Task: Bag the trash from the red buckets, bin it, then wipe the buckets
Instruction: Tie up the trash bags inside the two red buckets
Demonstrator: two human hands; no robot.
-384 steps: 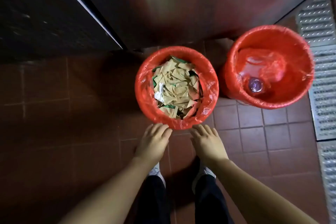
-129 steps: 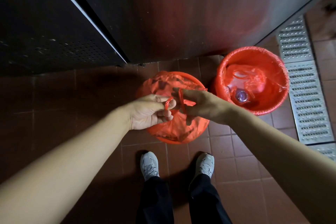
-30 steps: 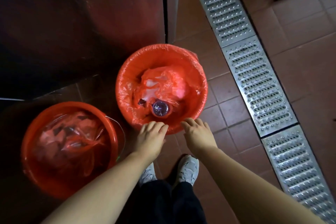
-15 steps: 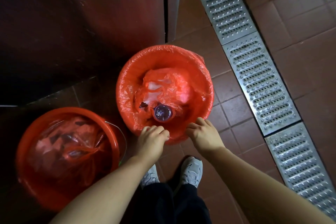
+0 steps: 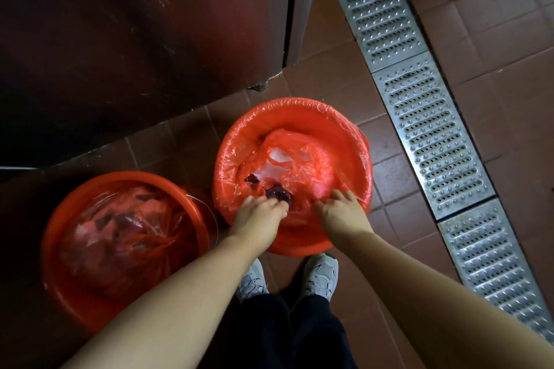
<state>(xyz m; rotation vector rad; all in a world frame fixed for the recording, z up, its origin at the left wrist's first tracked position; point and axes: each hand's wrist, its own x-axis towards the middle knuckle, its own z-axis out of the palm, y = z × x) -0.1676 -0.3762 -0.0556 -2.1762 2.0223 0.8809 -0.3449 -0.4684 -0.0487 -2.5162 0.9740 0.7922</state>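
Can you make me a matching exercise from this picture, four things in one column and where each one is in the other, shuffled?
Things:
1. tied red bag
2. drain grating
3. white shoes
4. both hands: left hand, right hand

Places:
A. running across the floor tiles on the right
B. at the near rim of the right bucket, on its red liner
C. inside the left bucket
D. on the floor below the right bucket

Pairs: 1-C, 2-A, 3-D, 4-B
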